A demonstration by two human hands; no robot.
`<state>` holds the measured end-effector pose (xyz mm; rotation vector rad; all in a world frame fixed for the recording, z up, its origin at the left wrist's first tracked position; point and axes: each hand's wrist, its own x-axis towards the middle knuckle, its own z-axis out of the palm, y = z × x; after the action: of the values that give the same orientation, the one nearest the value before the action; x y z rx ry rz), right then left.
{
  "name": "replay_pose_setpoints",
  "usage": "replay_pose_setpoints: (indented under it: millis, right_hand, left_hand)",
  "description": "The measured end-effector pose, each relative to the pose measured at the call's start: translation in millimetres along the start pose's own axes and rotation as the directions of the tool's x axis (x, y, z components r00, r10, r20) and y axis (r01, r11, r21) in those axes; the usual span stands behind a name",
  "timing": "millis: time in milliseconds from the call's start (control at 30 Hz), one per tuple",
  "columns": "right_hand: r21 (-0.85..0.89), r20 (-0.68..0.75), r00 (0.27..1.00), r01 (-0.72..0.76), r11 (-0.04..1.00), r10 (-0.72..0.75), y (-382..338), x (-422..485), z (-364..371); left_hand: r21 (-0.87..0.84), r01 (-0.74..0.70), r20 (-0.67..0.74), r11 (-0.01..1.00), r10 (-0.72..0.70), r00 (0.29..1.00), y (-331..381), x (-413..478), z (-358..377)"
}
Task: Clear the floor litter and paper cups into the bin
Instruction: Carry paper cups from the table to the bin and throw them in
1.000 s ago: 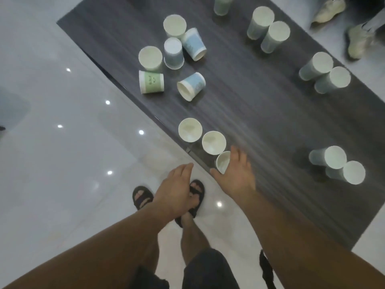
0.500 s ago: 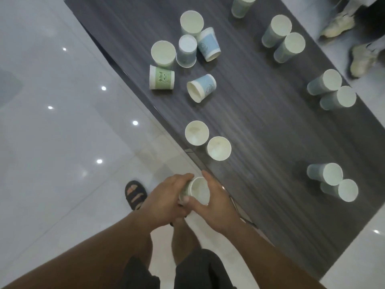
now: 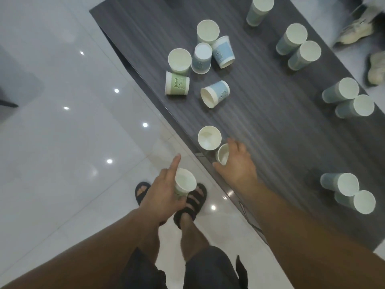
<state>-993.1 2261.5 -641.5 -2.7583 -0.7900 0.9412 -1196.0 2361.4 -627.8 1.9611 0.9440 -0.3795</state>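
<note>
paper cups point(image 3: 215, 93) stand and lie scattered on the dark table point(image 3: 270, 132). my left hand point(image 3: 164, 197) grips one cup point(image 3: 184, 183) above the floor point(image 3: 83, 163), index finger straight. my right hand point(image 3: 237, 163) curls round another cup point(image 3: 223, 154) at the table's near edge, just beside an upright cup point(image 3: 209, 138).

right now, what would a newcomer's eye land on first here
Pale paper cups scattered all over the dark table, several tipped over in a cluster toward its far end. Nearer, the left hand holds one cup above the floor while the right hand grips a tilted cup at the table's near edge.
</note>
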Motion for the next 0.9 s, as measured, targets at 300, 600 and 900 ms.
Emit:
replay_pose_setpoints:
  millis: [300, 600, 900]
  right_hand:
    - [0.109, -0.038, 0.984, -0.168, 0.980, 0.173, 5.5, -97.3, -29.7]
    - [0.262, -0.215, 0.910, -0.295, 0.919, 0.354, -21.4, -225.3, -92.0]
    - [0.476, -0.345, 0.745, -0.385, 0.790, 0.571, -69.6, -373.8, -57.9]
  left_hand:
    - [0.117, -0.116, 0.026, 0.986, 0.114, 0.993, 44.7, -49.4, -56.1]
    - [0.209, -0.431, 0.142, 0.878, 0.409, 0.902, 103.8, -100.3, -116.1]
    - [0.347, -0.716, 0.376, 0.606, 0.610, 0.698, 137.5, -155.6, -133.2]
